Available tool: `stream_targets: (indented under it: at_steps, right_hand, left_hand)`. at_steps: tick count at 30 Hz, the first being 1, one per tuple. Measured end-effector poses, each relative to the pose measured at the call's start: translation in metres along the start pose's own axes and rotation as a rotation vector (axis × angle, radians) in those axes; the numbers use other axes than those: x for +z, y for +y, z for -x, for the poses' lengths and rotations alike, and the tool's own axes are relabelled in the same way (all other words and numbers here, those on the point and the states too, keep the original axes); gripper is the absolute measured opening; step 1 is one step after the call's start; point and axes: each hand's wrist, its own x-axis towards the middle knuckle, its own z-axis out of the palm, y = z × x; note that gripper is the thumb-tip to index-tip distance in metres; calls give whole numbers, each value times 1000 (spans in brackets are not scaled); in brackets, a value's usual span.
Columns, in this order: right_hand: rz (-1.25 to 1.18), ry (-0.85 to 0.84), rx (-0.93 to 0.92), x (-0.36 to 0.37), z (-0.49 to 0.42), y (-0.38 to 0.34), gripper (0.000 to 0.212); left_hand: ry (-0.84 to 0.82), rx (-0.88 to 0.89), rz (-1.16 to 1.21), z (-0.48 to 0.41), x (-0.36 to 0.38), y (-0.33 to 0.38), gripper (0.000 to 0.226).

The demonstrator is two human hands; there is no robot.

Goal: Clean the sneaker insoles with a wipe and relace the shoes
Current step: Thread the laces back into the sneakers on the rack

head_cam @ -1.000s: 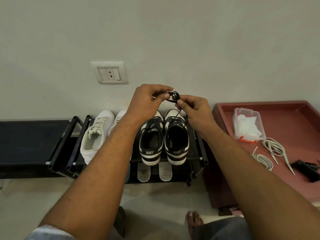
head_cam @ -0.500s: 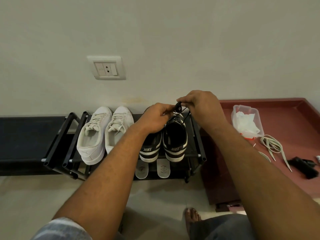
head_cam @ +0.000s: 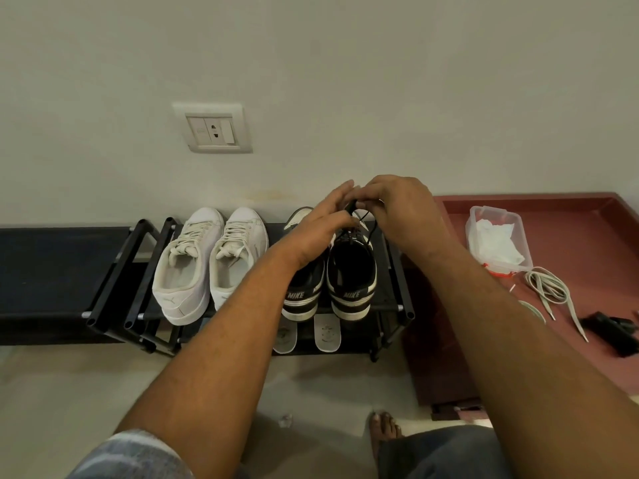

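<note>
Left hand (head_cam: pixel 316 233), fingers nearly straight, meets the black lace (head_cam: pixel 353 206) at its fingertips; whether it pinches cannot be told. Right hand (head_cam: pixel 403 216), fingers curled, pinches the lace, which drops to the black sneaker (head_cam: pixel 351 271) directly beneath both hands on the rack (head_cam: pixel 403 281). The sneaker's long axis runs away from the person, toe toward the wall; the right hand lies nearer.
</note>
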Motion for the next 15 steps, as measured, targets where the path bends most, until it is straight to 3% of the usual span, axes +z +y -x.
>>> stream_targets:
  at_steps: [4, 9, 15]
  right_hand:
    - [4, 3, -29, 2, 0, 3, 24]
    - [-13, -31, 8, 3, 2, 8, 27]
    - [-138, -36, 110, 5, 9, 13, 23]
  left_hand:
    - [-16, 55, -13, -2, 2, -5, 39]
    - [-45, 2, -8, -2, 11, -22, 41]
    - [-1, 25, -194, -10, 3, -31, 32]
